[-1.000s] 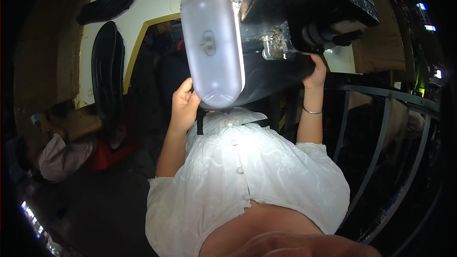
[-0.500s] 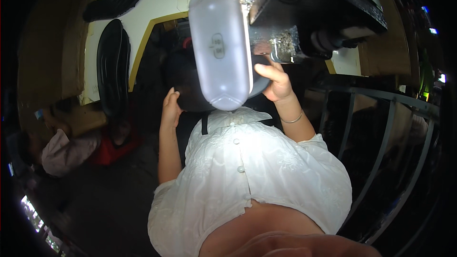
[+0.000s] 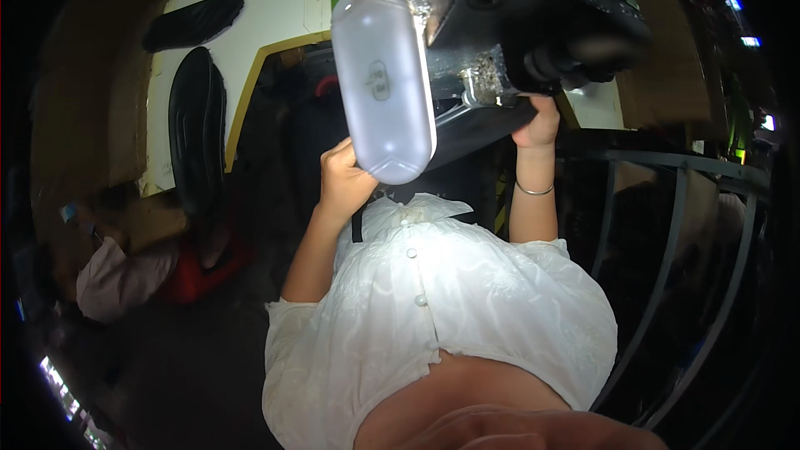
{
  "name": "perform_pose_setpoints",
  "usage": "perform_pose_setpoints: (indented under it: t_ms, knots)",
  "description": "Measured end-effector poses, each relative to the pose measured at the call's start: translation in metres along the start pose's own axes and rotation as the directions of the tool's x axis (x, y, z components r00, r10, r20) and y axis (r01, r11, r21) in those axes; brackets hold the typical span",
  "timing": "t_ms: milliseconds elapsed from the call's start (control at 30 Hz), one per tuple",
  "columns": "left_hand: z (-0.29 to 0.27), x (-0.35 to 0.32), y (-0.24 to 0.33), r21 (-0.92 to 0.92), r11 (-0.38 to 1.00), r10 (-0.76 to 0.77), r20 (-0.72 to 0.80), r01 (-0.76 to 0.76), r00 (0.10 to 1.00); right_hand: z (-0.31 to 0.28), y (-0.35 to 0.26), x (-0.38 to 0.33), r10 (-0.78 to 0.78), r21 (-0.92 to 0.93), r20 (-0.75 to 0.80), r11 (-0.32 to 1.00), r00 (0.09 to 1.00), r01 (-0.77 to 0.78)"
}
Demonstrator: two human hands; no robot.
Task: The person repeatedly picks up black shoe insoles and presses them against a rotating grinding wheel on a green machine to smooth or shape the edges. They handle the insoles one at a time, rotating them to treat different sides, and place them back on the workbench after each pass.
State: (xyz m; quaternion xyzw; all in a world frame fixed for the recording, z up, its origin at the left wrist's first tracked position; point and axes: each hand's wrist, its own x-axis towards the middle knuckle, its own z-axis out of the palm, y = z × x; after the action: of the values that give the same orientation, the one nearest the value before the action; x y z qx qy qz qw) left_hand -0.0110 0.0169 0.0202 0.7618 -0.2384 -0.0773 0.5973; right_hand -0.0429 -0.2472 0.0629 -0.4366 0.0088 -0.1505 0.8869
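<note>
"What does the thing in hand look like?"

"It's a dark piece (image 3: pixel 479 135), black or nearly so, smooth, with a soft sheen and a pale streak along its upper left part. Its full outline can't be made out: a long milky cover (image 3: pixel 383 87) hides the left part, and the underside of a black machine (image 3: pixel 533 4) cuts across the top."

"And where is it against the hands?"

"Between them, slanting up towards the right, in front of the person's white blouse (image 3: pixel 450 308). Its right end meets the right grip (image 3: pixel 536 122), which is closed on that edge, some fingers out of sight under the machine."

"The left?"

"The left grip (image 3: pixel 347 177) is curled just beside the lower end of the cover. Its fingertips go behind that, so I can't tell how far it's closed or whether it has hold of the piece."

"Anything around them?"

"A thin bracelet (image 3: pixel 536 191) on the right wrist. Off to the left, a white surface (image 3: pixel 279 4) with a yellow edge carries two black moulded pieces, a smaller one (image 3: pixel 194 21) above a longer one (image 3: pixel 197 121). To the right stands a metal railing (image 3: pixel 667 212)."
</note>
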Motion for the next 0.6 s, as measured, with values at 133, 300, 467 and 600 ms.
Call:
perform_pose_setpoints:
  t_ms: [133, 300, 467, 600]
  knots:
    - [0.005, 0.034, 0.040, 0.211, 0.966, 0.166, -0.071, -0.148, 0.983, -0.007, -0.011, 0.000, 0.077, 0.144, -0.257, 0.989, 0.963, -0.040]
    - [-0.014, 0.043, 0.038, 0.190, 0.982, -0.024, 0.071, 0.010, 0.997, -0.010, 0.005, -0.009, 0.291, 0.345, -0.299, 0.921, 0.909, -0.181]
    - [-0.038, 0.030, 0.017, 0.230, 0.973, 0.028, -0.106, -0.003, 0.994, 0.026, 0.028, -0.029, 0.410, 0.503, -0.069, 0.802, 0.909, -0.324]
    - [-0.052, 0.008, -0.041, 0.029, 0.999, -0.019, -0.080, 0.022, 0.997, 0.056, 0.037, -0.036, 0.359, 0.318, -0.090, 0.894, 0.929, -0.315]
